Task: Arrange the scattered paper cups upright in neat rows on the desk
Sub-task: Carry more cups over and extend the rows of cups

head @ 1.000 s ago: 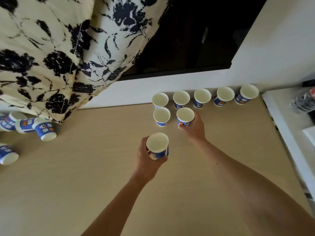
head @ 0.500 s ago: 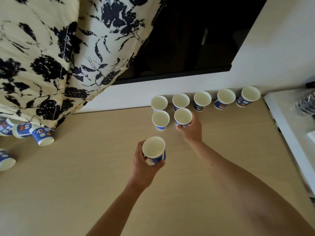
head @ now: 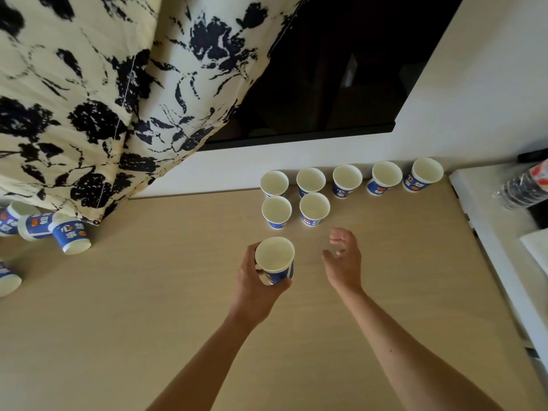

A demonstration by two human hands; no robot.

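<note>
Since a moment ago the right grip (head: 344,258), a bare hand, has come off the right-hand cup of the second row and drawn back toward the near side. It now hovers released above the light wooden bench (head: 133,336), fingers loosely spread and holding nothing. The left grip (head: 255,281) is grasping one blue-and-white paper cup (head: 275,258) by its side wall, mouth up, just near of the second row.

Seven more cups of the same kind stand upright on the bench. Five form the far row (head: 347,178) along the white wall, running left to right. Two form the second row (head: 295,209), just near of the two leftmost cups of the far row.

Four cups lie on their sides at the far left edge: three in a cluster (head: 53,231) and one alone (head: 7,280), nearer and cut off by the frame. That makes twelve cups in view.

A cream fabric printed with dark blue flowers (head: 89,108) hangs over the far left and covers part of the cluster. Behind the rows a dark rectangular opening (head: 341,69) is set in the wall. Right of the bench runs a white ledge (head: 486,221) carrying a clear plastic-wrapped bundle (head: 523,188).
</note>
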